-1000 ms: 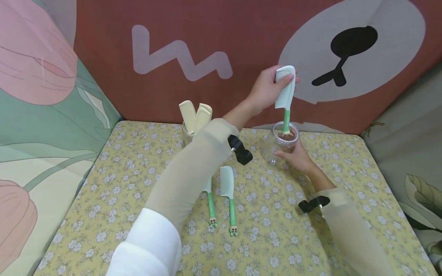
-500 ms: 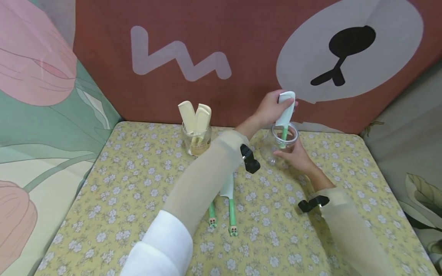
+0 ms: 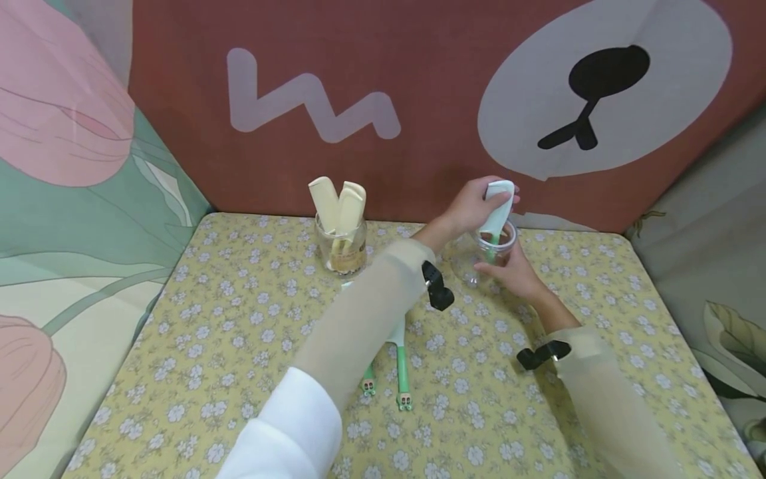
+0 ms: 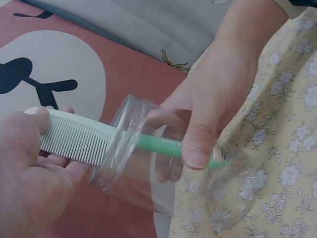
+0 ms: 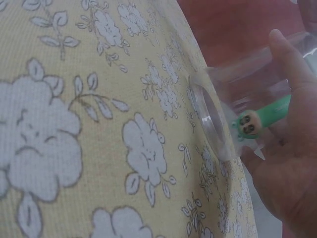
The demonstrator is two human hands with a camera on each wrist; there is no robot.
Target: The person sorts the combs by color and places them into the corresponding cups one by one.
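Observation:
My left hand (image 3: 477,203) pinches the head of a pale mint comb (image 3: 498,208) with a green handle, which points down through the mouth of a clear jar (image 3: 467,256). In the left wrist view the comb's teeth (image 4: 74,136) show beside the rim, and the green handle (image 4: 161,145) lies inside the jar. My right hand (image 3: 517,269) holds the jar's side, fingers curled round it. A small frog-like face (image 5: 249,124) at the handle's end sits near the jar's bottom in the right wrist view. My left sleeve partly hides two similar combs (image 3: 401,372) on the table.
A second clear jar (image 3: 344,256) at the back left holds several cream combs (image 3: 350,206), handles down. The flowered tablecloth (image 3: 239,372) covers the table. A brown printed cloth wall (image 3: 431,80) rises right behind the jars.
My left hand has moved down with the comb, whose handle has gone from the jar's mouth deep inside it. The right hand and the jar have stayed in place.

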